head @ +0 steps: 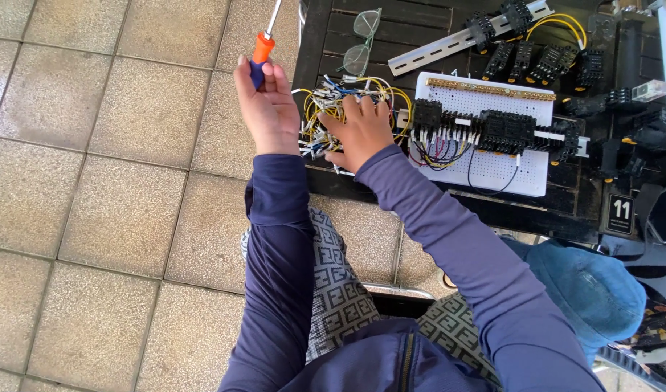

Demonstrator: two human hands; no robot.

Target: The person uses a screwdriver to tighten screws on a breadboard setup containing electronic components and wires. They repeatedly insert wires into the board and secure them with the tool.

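While the right hand (362,131) rests on the tangle of loose wires (333,101) at the left edge of the dark slatted bench (325,43), the left hand (271,109) is raised off to the left of it, over the tiled floor (93,145).

Left grip: fingers closed round the handle of a screwdriver (262,49), orange collar above a blue grip section. Its shaft runs up and slightly right, out of the top of the frame, so the tip is not visible. Long axis is near vertical in the picture, pointing away from the body.

Right grip: fingers curled down into the wire bundle, yellow, white and blue strands. Cannot tell whether it pinches a single wire or just presses on the heap.

Key relation: the wires lie right of the screwdriver hand, just beside it, and the right hand sits between the left hand and the white perforated panel (485,138). That panel carries a row of black terminal blocks (492,131) on a rail. The right hand is clearly the nearer one to the panel; its fingertips are near the panel's left end.

Also on the bench: safety glasses (362,43), a spare metal rail (456,40), loose black relay sockets (543,65).
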